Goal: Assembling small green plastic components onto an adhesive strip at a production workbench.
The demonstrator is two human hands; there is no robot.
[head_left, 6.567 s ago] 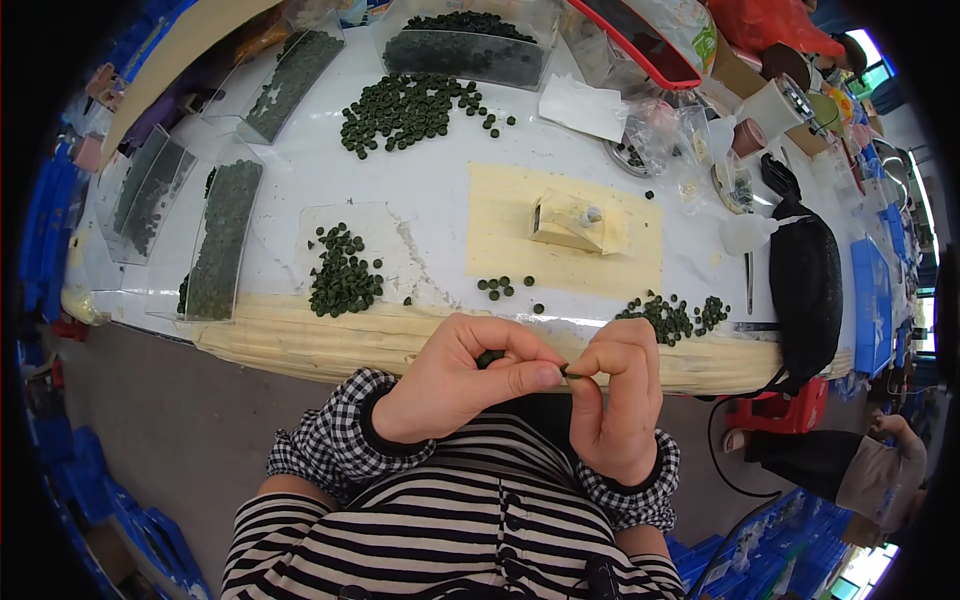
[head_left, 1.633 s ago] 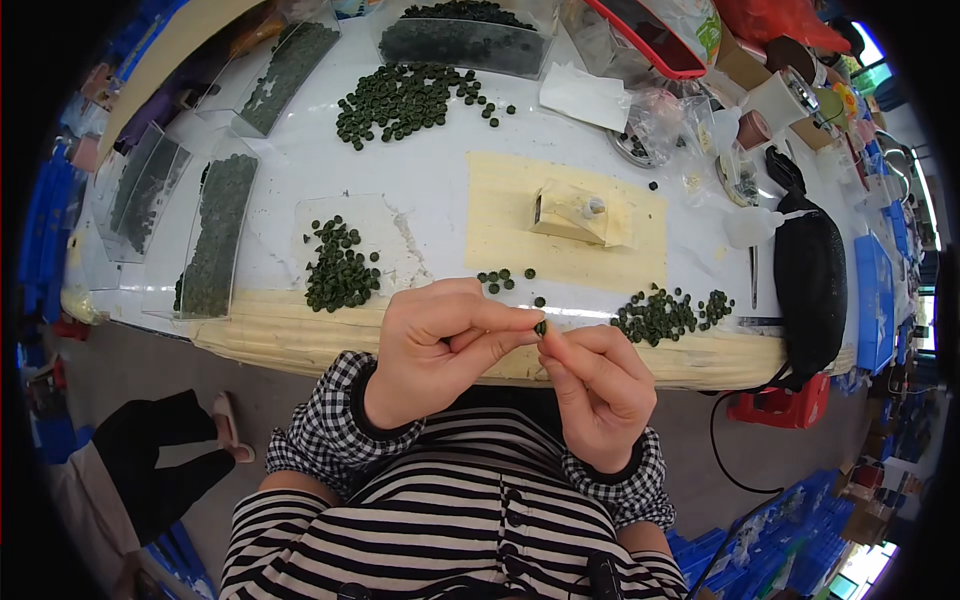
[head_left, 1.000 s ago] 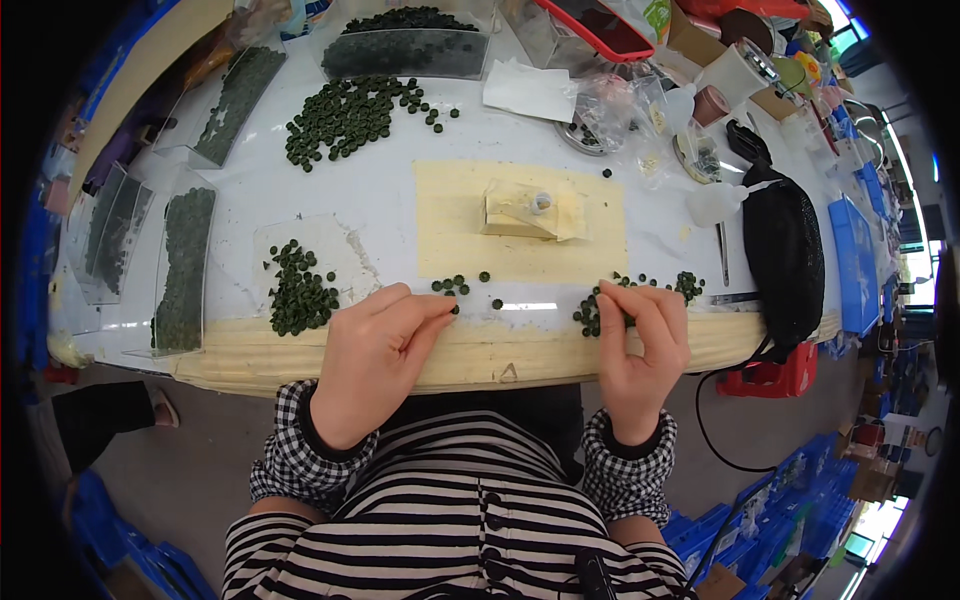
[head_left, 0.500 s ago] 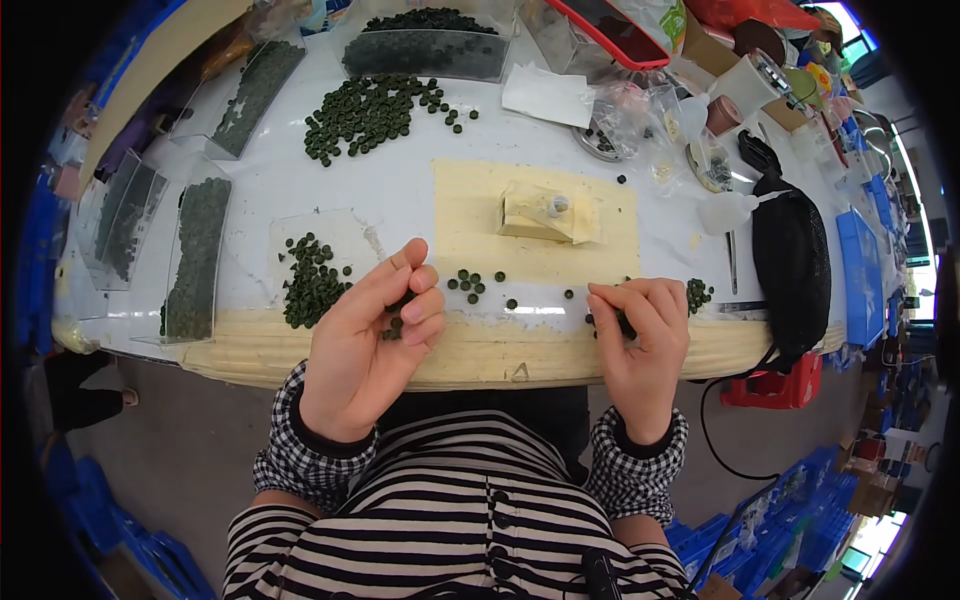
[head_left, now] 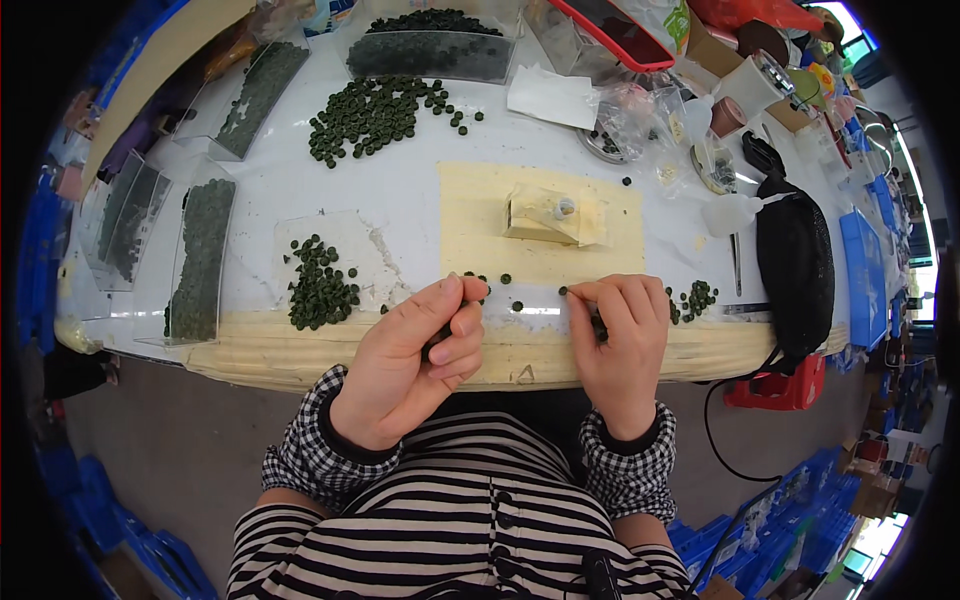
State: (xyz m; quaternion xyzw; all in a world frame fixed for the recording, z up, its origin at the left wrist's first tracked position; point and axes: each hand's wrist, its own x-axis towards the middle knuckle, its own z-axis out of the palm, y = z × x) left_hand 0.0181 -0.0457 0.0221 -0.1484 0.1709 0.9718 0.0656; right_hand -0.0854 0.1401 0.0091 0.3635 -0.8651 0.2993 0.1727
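Note:
My left hand (head_left: pixel 408 365) is closed over the front edge of the table, thumb and forefinger tips together. Dark green pieces show between its curled fingers. To its right, my right hand (head_left: pixel 625 340) has thumb and forefinger drawn together at a small round green piece (head_left: pixel 563 291); more dark pieces show under its curled fingers. A few loose round green pieces (head_left: pixel 505 279) lie between the hands. Beyond them, a small block wrapped in yellowish tape (head_left: pixel 545 218) stands on a yellow taped patch (head_left: pixel 470 240).
Left of my hands lies a heap of green pieces (head_left: pixel 320 290), with a larger pile (head_left: pixel 365 115) farther back. Clear bins (head_left: pixel 205 260) of such pieces line the left and back. A smaller cluster (head_left: pixel 697 298) and a black pouch (head_left: pixel 795 270) lie on the right; a red-cased phone (head_left: pixel 615 30) is behind.
My left hand has moved right, toward the loose pieces, and its thumb and forefinger have come together. My right hand has shifted slightly left, its fingertips now at a single green piece.

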